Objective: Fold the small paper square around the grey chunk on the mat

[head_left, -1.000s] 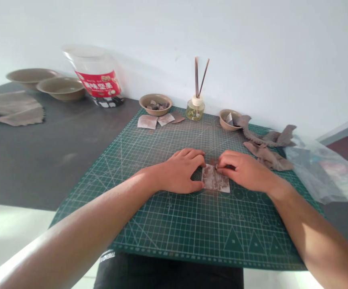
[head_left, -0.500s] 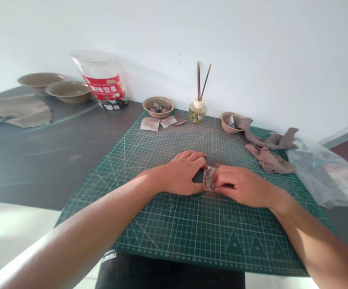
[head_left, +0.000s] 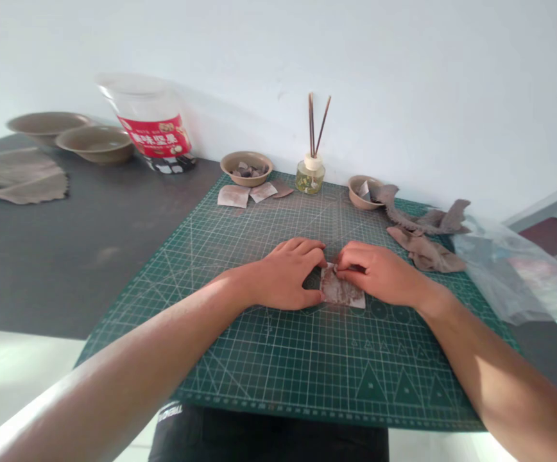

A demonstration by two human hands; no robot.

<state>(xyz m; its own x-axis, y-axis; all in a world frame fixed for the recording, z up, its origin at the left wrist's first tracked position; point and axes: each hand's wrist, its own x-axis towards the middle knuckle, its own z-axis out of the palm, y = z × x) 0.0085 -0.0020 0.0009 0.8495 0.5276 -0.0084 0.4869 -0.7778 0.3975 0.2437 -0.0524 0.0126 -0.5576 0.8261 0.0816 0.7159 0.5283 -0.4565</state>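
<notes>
A small whitish sheet with brown smears (head_left: 343, 290) lies flat on the green cutting mat (head_left: 278, 359). My left hand (head_left: 291, 273) steadies the sheet's left edge, its thumb at the near corner and a fingertip at the far corner. Above the sheet's far edge, the fingers of my right hand (head_left: 379, 269) are pinched together. Whatever is between them is too small and covered to name. Brown dust marks the mat around the sheet.
Behind are a bowl of dark chips (head_left: 247, 168), loose sheet pieces (head_left: 233, 196), a reed diffuser (head_left: 310, 174) and another bowl (head_left: 361, 196). Crumpled brown cloths (head_left: 425, 249) and a plastic bag (head_left: 514, 276) lie right. A plastic tub (head_left: 156, 131) and two bowls (head_left: 98, 144) stand left.
My right hand has moved from the sheet's right part to its far edge, uncovering more of the brown-smeared surface. My left hand stays on the left edge. The camera view has shifted slightly.
</notes>
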